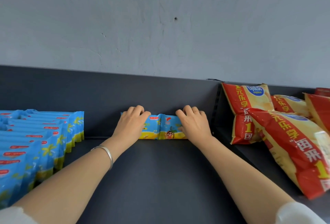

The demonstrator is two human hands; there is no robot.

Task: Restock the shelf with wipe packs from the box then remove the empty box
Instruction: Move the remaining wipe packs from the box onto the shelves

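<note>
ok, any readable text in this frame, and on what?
"1元乐享": rear snack bag, down its left side.
"copico": blue oval logo on the rear snack bag; the characters above it are blurred.
"再来" with a large "1" below: front snack bag.
Red labels on the wipe packs and the stacked row: too small to read.

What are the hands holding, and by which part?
The left hand grips the left wipe pack over its top edge; the right hand grips the right wipe pack the same way.
</note>
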